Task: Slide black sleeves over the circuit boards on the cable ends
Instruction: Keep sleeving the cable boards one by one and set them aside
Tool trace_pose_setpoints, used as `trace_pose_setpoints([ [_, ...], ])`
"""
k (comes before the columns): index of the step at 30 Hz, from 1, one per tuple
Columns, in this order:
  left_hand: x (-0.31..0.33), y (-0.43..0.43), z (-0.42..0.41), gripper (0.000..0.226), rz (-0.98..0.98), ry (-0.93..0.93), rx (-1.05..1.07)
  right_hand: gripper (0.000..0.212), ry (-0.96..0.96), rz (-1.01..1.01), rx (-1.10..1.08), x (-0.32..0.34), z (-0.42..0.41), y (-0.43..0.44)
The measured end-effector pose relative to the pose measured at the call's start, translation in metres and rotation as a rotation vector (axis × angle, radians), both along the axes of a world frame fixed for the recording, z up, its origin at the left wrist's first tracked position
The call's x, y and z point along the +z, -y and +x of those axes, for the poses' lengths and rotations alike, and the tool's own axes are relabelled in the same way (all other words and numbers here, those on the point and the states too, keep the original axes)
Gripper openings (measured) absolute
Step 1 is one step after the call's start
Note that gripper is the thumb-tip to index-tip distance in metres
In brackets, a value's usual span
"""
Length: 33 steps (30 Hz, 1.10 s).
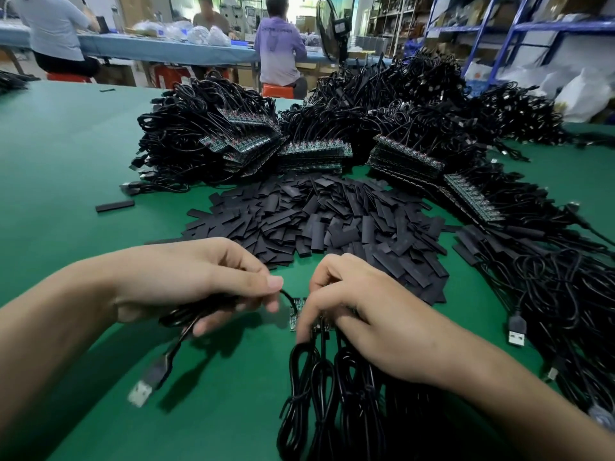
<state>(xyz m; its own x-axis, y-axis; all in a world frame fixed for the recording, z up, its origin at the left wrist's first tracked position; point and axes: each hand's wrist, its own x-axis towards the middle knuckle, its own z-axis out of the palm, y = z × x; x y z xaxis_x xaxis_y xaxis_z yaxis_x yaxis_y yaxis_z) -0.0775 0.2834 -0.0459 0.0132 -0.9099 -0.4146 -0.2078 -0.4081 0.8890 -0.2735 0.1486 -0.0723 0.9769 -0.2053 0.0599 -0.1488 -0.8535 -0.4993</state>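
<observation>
Circuit board (pixel 297 315) sits between the grips: left grip (pixel 199 281) pinches its cable (pixel 291 300), right grip (pixel 359 314) curls on the cable bundle (pixel 312 377), sleeves (pixel 316 221) just beyond.

L hand (pixel 199 281) pinching cable (pixel 289 299), R hand (pixel 359 307) gripping boards (pixel 296 316), sleeve pile (pixel 319 221) behind

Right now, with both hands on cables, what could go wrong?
1. The left hand pinches one cable right beside the board; a tug may strain that joint.
2. The USB plug below that hand dangles loose and could snag the bundle that the right hand holds.
</observation>
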Motion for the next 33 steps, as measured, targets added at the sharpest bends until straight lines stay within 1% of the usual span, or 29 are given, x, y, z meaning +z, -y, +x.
trace_pose_setpoints([
  [3, -0.001, -0.001, -0.014, 0.074, 0.011, 0.201, 0.124, 0.057, -0.008, 0.012, -0.027, -0.002, 0.001, 0.000],
  [4, -0.001, 0.000, -0.016, 0.082, -0.004, 0.247, 0.141, 0.056, -0.008, 0.017, -0.033, -0.003, 0.001, -0.001],
  [5, 0.000, 0.001, -0.019, 0.084, -0.019, 0.287, 0.143, 0.055, -0.006, 0.021, -0.038, -0.003, 0.002, -0.001],
  [7, 0.004, 0.005, -0.020, 0.076, -0.050, 0.400, 0.107, 0.051, 0.004, 0.031, -0.046, -0.003, 0.002, -0.001],
  [9, 0.006, 0.005, -0.019, 0.060, -0.063, 0.500, 0.076, 0.048, 0.015, 0.031, -0.051, -0.003, 0.001, -0.002],
  [10, 0.005, 0.003, -0.019, 0.056, -0.061, 0.527, 0.052, 0.046, 0.019, 0.028, -0.055, -0.003, 0.001, -0.002],
  [12, 0.004, 0.000, -0.021, 0.052, -0.041, 0.510, 0.020, 0.043, 0.031, 0.022, -0.063, -0.004, 0.001, -0.002],
  [15, 0.003, 0.000, -0.018, 0.057, -0.105, 0.524, -0.023, 0.041, 0.044, 0.027, -0.073, -0.004, 0.000, -0.003],
  [17, 0.006, 0.002, -0.012, 0.056, -0.164, 0.499, -0.076, 0.041, 0.047, 0.032, -0.079, -0.004, 0.000, -0.002],
  [18, 0.007, 0.003, -0.010, 0.058, -0.194, 0.505, -0.087, 0.041, 0.053, 0.032, -0.079, -0.004, 0.000, -0.002],
  [19, 0.005, 0.006, -0.009, 0.059, -0.221, 0.522, -0.054, 0.040, 0.060, 0.030, -0.078, -0.004, 0.000, -0.002],
  [20, 0.001, 0.008, -0.007, 0.058, -0.255, 0.552, 0.004, 0.040, 0.067, 0.027, -0.075, -0.004, -0.001, -0.002],
  [22, -0.010, 0.012, -0.008, 0.049, -0.324, 0.685, 0.096, 0.040, 0.088, 0.022, -0.072, -0.005, -0.002, -0.002],
  [24, -0.019, 0.014, -0.013, 0.050, -0.344, 0.808, 0.097, 0.039, 0.112, 0.016, -0.070, -0.005, -0.002, -0.002],
  [27, -0.026, 0.014, -0.018, 0.056, -0.364, 0.873, 0.069, 0.036, 0.125, 0.019, -0.069, -0.006, -0.002, -0.002],
  [29, -0.029, 0.015, -0.019, 0.048, -0.397, 0.875, 0.084, 0.036, 0.134, 0.025, -0.078, -0.006, -0.003, -0.002],
  [30, -0.030, 0.016, -0.019, 0.042, -0.418, 0.844, 0.111, 0.034, 0.166, 0.022, -0.094, -0.007, -0.004, -0.002],
  [31, -0.030, 0.017, -0.020, 0.038, -0.432, 0.782, 0.143, 0.029, 0.217, 0.010, -0.121, -0.008, -0.003, -0.002],
  [33, -0.029, 0.017, -0.020, 0.034, -0.439, 0.587, 0.180, 0.011, 0.313, -0.041, -0.200, -0.009, -0.002, -0.003],
])
